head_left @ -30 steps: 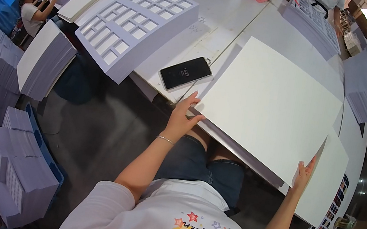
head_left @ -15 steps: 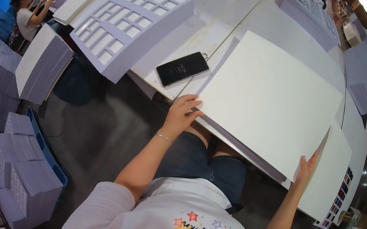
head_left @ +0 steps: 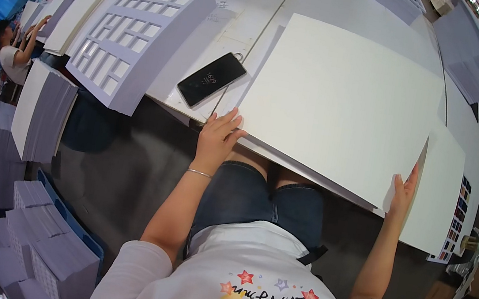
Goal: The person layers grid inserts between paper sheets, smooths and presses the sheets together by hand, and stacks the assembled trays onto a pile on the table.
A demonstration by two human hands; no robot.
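A large white board [head_left: 341, 112] lies across the table's near edge, with a shadowed gap under its front side. My left hand [head_left: 218, 140] holds its near left corner, fingers along the left side and thumb at the front. At the near right corner, my right hand [head_left: 404, 189] grips the right side, its fingers partly hidden behind the board. Another white board [head_left: 438, 188] lies to the right, partly beneath. A phone [head_left: 211, 80] with a lit clock rests on the table just beyond my left hand.
Left of the phone lies a stack of white frames with many rectangular windows [head_left: 127, 33]. Stacked white panels [head_left: 44, 111] stand beyond the table's left edge. Colour swatches [head_left: 458, 222] are at the right. A person [head_left: 14, 51] works at the far left.
My view has shifted, so the table, phone and frames appear farther left. Both hands remain at the same corners of the white board, and its right side still stands slightly off the board beneath.
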